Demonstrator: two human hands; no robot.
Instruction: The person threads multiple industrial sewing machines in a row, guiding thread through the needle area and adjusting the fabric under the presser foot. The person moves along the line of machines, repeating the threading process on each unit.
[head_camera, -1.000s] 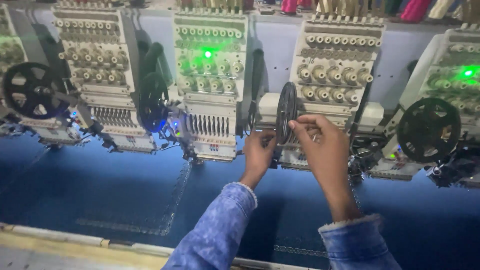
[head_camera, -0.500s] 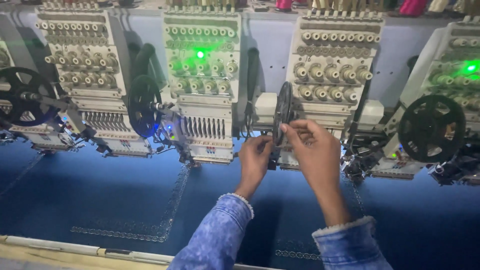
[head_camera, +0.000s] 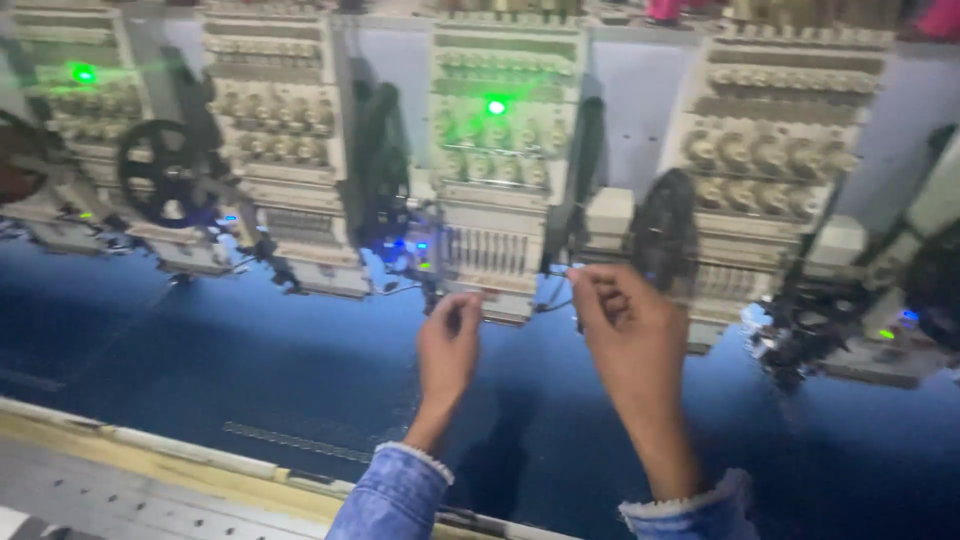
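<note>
— Head view: we have both hands raised before the middle machine head; the left hand pinches finger to thumb, the right hand likewise.

— Is there thread between them?

— Too blurred; we cannot tell. Blue cloth lies below both hands, with 1 stitched strip.

Embroidery heads behind cloth.

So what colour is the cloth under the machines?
Dark blue cloth, seen best in the head view.
</note>
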